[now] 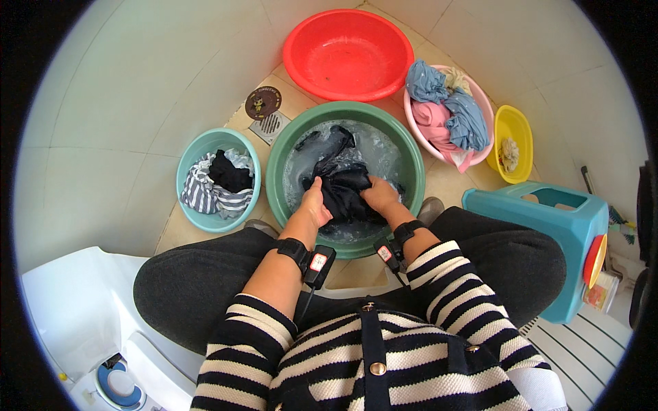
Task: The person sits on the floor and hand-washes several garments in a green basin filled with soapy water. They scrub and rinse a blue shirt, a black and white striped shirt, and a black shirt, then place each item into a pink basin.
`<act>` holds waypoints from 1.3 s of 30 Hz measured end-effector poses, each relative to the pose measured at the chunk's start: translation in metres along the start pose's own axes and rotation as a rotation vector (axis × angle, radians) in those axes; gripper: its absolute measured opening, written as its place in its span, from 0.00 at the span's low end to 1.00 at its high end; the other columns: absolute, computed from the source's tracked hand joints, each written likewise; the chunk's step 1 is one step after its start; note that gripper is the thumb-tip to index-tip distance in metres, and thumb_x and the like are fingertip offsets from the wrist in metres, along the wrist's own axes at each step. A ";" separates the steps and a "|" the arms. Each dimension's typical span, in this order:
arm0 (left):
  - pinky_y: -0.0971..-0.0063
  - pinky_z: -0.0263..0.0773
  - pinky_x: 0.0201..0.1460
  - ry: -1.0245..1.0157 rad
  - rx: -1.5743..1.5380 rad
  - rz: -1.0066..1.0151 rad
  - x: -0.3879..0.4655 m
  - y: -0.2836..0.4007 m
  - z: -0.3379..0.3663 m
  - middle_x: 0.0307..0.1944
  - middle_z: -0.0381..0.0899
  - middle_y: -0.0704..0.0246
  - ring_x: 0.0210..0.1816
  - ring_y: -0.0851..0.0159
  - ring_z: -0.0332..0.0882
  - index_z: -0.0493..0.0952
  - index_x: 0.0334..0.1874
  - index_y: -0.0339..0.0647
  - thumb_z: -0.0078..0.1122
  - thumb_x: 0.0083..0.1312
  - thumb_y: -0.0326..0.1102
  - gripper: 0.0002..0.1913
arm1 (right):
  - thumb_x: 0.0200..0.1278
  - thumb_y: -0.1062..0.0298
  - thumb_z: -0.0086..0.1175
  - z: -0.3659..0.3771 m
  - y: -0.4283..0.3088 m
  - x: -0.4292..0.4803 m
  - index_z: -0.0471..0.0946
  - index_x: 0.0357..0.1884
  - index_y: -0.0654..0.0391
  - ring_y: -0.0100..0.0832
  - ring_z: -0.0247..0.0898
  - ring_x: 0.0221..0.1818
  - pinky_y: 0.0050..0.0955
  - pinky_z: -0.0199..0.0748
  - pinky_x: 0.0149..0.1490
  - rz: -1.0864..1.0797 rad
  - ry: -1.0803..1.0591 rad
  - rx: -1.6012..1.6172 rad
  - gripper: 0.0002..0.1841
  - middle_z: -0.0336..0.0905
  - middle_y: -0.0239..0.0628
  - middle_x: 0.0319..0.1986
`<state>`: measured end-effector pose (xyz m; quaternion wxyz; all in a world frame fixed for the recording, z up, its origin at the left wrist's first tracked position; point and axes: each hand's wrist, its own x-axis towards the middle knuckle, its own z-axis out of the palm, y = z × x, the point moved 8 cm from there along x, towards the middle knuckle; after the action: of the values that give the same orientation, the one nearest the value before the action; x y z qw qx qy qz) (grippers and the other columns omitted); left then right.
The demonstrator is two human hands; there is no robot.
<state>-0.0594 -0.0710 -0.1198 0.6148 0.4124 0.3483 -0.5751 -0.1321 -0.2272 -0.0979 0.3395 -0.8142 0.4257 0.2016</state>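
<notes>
A dark wet garment [342, 190] is bunched above and partly in the soapy water of a green plastic basin [276, 180]. My left hand [314, 203] grips its left side, thumb pointing up along the cloth. On the right side, the fingers of my right hand [380, 194] are curled around another part of the garment. A length of the cloth trails toward the far left of the basin and lies in the water. The fingertips of both hands are partly hidden by the fabric.
A red basin [349, 92] stands behind the green one. At right are a pink basin [479, 105] of blue and pink clothes, a yellow basin [523, 131] and a teal plastic stool [545, 205]. A light-blue basin [185, 210] with striped and black cloth stands left, near a floor drain [270, 127].
</notes>
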 end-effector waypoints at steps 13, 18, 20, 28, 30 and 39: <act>0.60 0.74 0.50 -0.595 -0.080 0.189 -0.031 0.030 0.057 0.43 0.79 0.61 0.45 0.56 0.78 0.76 0.45 0.42 0.44 0.68 0.52 0.21 | 0.32 0.53 0.65 -0.035 -0.135 -0.087 0.80 0.30 0.58 0.44 0.57 0.57 0.42 0.57 0.58 -0.622 0.109 0.411 0.22 0.67 0.34 0.48; 0.60 0.74 0.49 -0.486 -0.020 0.241 -0.015 0.028 0.050 0.41 0.79 0.61 0.43 0.55 0.78 0.76 0.45 0.42 0.47 0.66 0.51 0.19 | 0.43 0.49 0.71 -0.060 -0.149 -0.108 0.74 0.25 0.65 0.50 0.60 0.59 0.40 0.60 0.63 -0.730 0.299 0.440 0.27 0.63 0.47 0.57; 0.60 0.75 0.48 -0.445 -0.006 0.284 -0.015 0.031 0.053 0.41 0.79 0.61 0.43 0.55 0.78 0.76 0.44 0.42 0.48 0.66 0.50 0.18 | 0.44 0.50 0.68 -0.072 -0.144 -0.110 0.73 0.27 0.63 0.50 0.66 0.53 0.41 0.67 0.56 -0.679 0.406 0.487 0.25 0.66 0.46 0.54; 0.67 0.75 0.43 -0.176 -0.006 0.540 -0.059 0.029 0.077 0.41 0.77 0.65 0.40 0.62 0.78 0.74 0.50 0.39 0.50 0.61 0.25 0.14 | 0.55 0.53 0.51 -0.094 -0.105 -0.094 0.75 0.30 0.63 0.59 0.73 0.38 0.50 0.70 0.45 -0.242 0.512 0.539 0.19 0.77 0.59 0.32; 0.67 0.73 0.47 -0.093 0.059 0.588 -0.069 0.029 0.081 0.43 0.77 0.66 0.44 0.61 0.77 0.72 0.52 0.40 0.55 0.57 0.24 0.18 | 0.54 0.53 0.50 -0.096 -0.087 -0.082 0.78 0.33 0.63 0.59 0.74 0.42 0.50 0.70 0.49 -0.097 0.493 0.500 0.20 0.78 0.59 0.36; 0.59 0.63 0.64 -0.165 0.029 0.540 -0.072 0.034 0.074 0.53 0.75 0.59 0.56 0.55 0.72 0.71 0.55 0.35 0.59 0.64 0.37 0.20 | 0.53 0.57 0.53 -0.083 -0.012 -0.054 0.75 0.51 0.63 0.53 0.70 0.54 0.44 0.66 0.59 0.206 0.333 0.132 0.25 0.75 0.55 0.50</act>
<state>-0.0360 -0.1081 -0.0206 0.7660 0.4506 0.1665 -0.4272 -0.1492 -0.2527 -0.0027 0.2944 -0.7645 0.5692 0.0695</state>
